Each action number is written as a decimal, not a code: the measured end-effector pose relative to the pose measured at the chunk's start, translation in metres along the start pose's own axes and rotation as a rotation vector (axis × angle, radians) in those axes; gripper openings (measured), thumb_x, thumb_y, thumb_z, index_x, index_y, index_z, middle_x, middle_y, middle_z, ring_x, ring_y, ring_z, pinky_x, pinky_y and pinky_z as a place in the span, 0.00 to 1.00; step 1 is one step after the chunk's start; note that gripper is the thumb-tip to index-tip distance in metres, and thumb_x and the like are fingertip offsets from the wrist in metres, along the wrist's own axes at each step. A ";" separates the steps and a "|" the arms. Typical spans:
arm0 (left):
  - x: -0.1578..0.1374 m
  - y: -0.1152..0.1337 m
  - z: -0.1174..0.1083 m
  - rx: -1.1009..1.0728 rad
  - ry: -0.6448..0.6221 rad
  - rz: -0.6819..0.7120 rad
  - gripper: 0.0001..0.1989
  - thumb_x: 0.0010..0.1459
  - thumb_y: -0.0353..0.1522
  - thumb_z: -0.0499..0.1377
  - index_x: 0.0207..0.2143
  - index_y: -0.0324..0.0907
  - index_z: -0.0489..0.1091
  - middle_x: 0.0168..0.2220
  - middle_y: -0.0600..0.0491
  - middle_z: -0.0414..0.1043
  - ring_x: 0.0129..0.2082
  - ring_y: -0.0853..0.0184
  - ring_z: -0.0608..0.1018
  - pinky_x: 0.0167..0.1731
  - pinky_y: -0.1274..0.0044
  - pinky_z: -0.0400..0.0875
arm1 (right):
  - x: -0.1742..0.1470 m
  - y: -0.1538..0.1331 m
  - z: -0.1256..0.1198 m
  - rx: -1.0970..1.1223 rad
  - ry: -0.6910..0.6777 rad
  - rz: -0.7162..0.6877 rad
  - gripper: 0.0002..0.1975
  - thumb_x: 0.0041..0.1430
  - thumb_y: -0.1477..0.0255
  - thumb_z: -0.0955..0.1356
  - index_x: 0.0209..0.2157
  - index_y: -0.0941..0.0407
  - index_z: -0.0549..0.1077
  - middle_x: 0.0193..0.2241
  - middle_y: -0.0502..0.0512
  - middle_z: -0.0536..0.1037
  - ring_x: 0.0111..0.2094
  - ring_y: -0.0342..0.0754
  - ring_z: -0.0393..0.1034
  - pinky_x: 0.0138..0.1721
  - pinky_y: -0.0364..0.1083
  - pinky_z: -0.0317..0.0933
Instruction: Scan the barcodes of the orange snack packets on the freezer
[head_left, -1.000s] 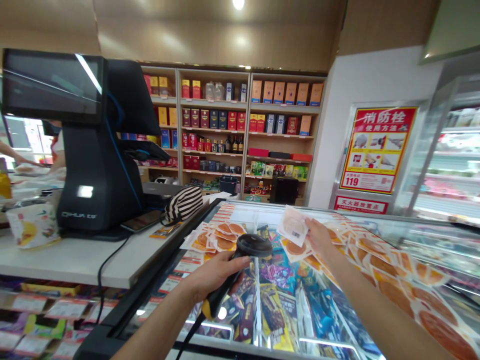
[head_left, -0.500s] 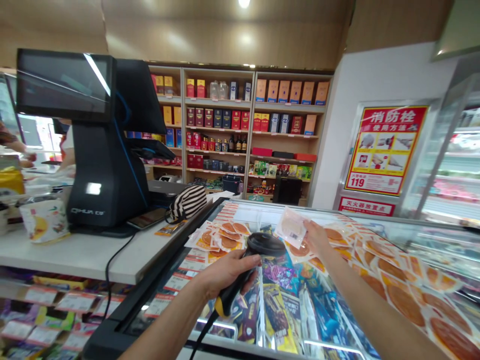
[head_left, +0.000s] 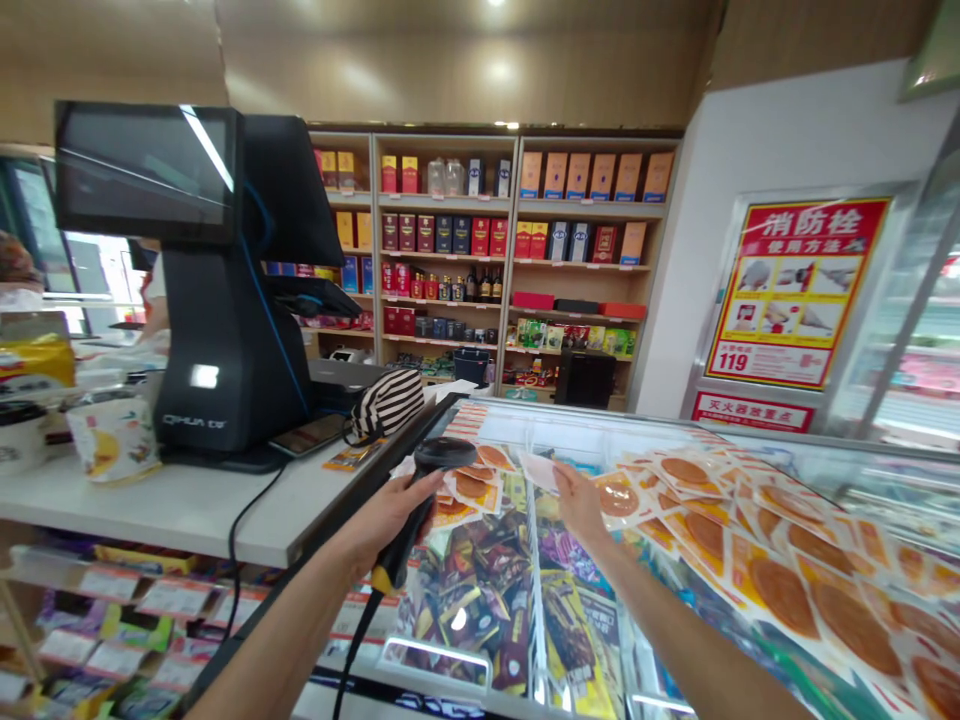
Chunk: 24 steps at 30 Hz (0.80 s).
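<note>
My left hand (head_left: 397, 515) is wrapped round the handle of a black and yellow barcode scanner (head_left: 445, 453), whose cable hangs down toward the front. In my right hand (head_left: 579, 500) a small pale packet (head_left: 538, 470) is pinched by its edge and seen nearly flat, above the freezer's glass top. Beneath both hands is the chest freezer (head_left: 442, 660), with wrapped ice creams (head_left: 472, 590) showing through the glass. Packets with round brown discs (head_left: 474, 485) lie on the glass just beyond the scanner. More such packets (head_left: 784, 590) spread over the right side.
On the left a white counter (head_left: 225, 520) carries a black checkout terminal (head_left: 225, 350), a patterned paper cup (head_left: 112, 437) and a striped pouch (head_left: 386, 403). Snack shelves (head_left: 150, 610) run below it. Boxed goods fill shelves (head_left: 450, 208) behind. Part of another person (head_left: 16, 265) shows at far left.
My left hand has moved left with the scanner, away from the freezer's middle. My right hand has also shifted left, and its packet has turned more edge-on. The view has swung slightly.
</note>
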<state>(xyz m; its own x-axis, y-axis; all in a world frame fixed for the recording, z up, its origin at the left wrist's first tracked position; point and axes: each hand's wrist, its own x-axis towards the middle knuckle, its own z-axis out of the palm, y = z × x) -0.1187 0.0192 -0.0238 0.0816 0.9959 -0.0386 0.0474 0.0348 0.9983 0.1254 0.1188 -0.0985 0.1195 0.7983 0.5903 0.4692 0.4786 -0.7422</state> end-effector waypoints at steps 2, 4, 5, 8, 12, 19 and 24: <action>-0.001 -0.003 -0.010 -0.018 0.057 -0.016 0.18 0.44 0.46 0.52 0.21 0.38 0.60 0.16 0.58 0.62 0.14 0.77 0.63 0.14 0.84 0.57 | -0.012 -0.002 0.023 0.035 -0.118 -0.087 0.16 0.50 0.68 0.58 0.37 0.58 0.71 0.37 0.58 0.73 0.41 0.52 0.65 0.44 0.53 0.55; -0.003 -0.005 -0.017 -0.021 0.086 -0.013 0.18 0.44 0.46 0.52 0.22 0.38 0.61 0.17 0.57 0.63 0.14 0.77 0.64 0.14 0.84 0.58 | -0.019 -0.004 0.045 0.079 -0.214 -0.159 0.15 0.50 0.70 0.58 0.37 0.55 0.71 0.39 0.55 0.72 0.43 0.50 0.63 0.46 0.53 0.53; -0.003 -0.006 -0.019 -0.022 0.090 -0.008 0.18 0.44 0.46 0.52 0.22 0.38 0.61 0.17 0.57 0.63 0.14 0.77 0.64 0.14 0.84 0.58 | -0.021 -0.005 0.056 0.104 -0.252 -0.184 0.15 0.51 0.71 0.58 0.37 0.55 0.71 0.40 0.55 0.72 0.44 0.50 0.62 0.47 0.53 0.52; -0.005 -0.004 -0.017 -0.039 0.094 -0.004 0.18 0.44 0.46 0.52 0.22 0.38 0.62 0.17 0.56 0.63 0.14 0.76 0.64 0.14 0.84 0.58 | -0.016 -0.010 0.081 0.162 -0.322 -0.204 0.15 0.51 0.73 0.57 0.37 0.55 0.71 0.41 0.56 0.71 0.45 0.49 0.61 0.48 0.53 0.51; -0.005 0.003 0.000 -0.095 0.106 -0.002 0.18 0.44 0.45 0.53 0.21 0.38 0.61 0.15 0.57 0.62 0.13 0.76 0.64 0.13 0.84 0.58 | -0.002 -0.020 0.093 0.129 -0.396 -0.207 0.16 0.48 0.76 0.58 0.37 0.56 0.71 0.43 0.55 0.69 0.47 0.50 0.59 0.49 0.52 0.49; 0.020 0.003 0.048 -0.140 0.001 0.097 0.16 0.44 0.44 0.53 0.21 0.39 0.60 0.15 0.58 0.62 0.13 0.76 0.64 0.13 0.83 0.57 | -0.013 -0.032 0.030 0.250 -0.293 -0.075 0.16 0.47 0.69 0.61 0.39 0.57 0.69 0.42 0.56 0.70 0.46 0.51 0.60 0.48 0.51 0.49; 0.049 -0.009 0.127 -0.233 -0.074 0.095 0.17 0.49 0.45 0.46 0.24 0.41 0.60 0.15 0.57 0.62 0.14 0.73 0.64 0.15 0.80 0.59 | -0.030 -0.042 -0.028 0.653 -0.204 0.357 0.22 0.47 0.56 0.59 0.39 0.54 0.67 0.39 0.56 0.72 0.37 0.49 0.66 0.37 0.49 0.59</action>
<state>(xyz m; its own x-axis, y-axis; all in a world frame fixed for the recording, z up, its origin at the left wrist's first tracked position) 0.0111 0.0567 -0.0406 0.1481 0.9871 0.0612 -0.1934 -0.0318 0.9806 0.1261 0.0648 -0.0760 -0.0271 0.9661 0.2568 -0.1862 0.2475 -0.9508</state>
